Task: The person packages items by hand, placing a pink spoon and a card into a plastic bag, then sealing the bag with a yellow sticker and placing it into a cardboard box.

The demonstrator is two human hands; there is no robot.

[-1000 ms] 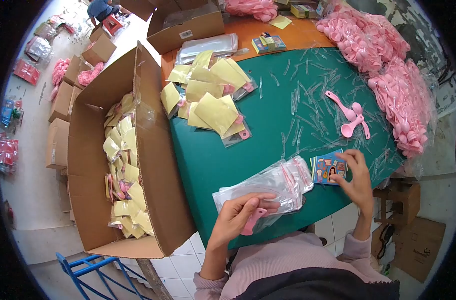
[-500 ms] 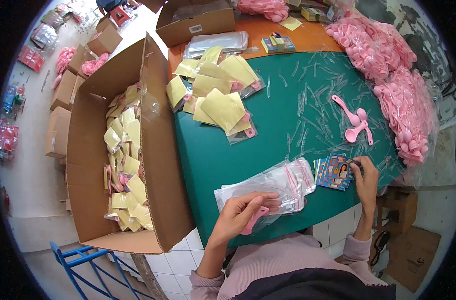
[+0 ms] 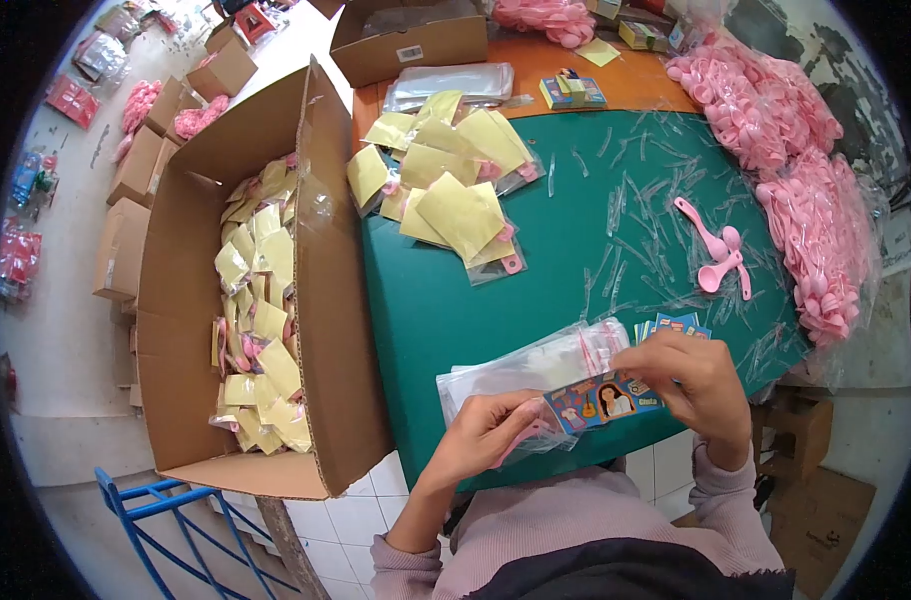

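My left hand [image 3: 481, 432] is closed on a small clear plastic bag [image 3: 550, 438] with a pink spoon [image 3: 517, 441] inside, near the front edge of the green table. In my right hand [image 3: 698, 384] is a blue picture card [image 3: 616, 401], pinched at its right end. The card's left end overlaps the bag beside my left fingertips. Behind my hands lies a pile of clear bags [image 3: 521, 362]. More blue cards [image 3: 684, 323] stick out behind my right hand, partly hidden by it. Several loose pink spoons [image 3: 721, 258] rest farther back on the right.
Filled bags with yellow card backs [image 3: 456, 205] are heaped at the back left. A large cardboard box [image 3: 341, 330] holding more stands left of the table. Bundled pink spoons [image 3: 811, 230] line the right edge. Clear plastic strips [image 3: 616, 225] litter the green tabletop [image 3: 426, 310].
My right hand has lifted a card off the card stack and brought it left to the bag. My left fingers have closed onto the bag. The view has shifted slightly.
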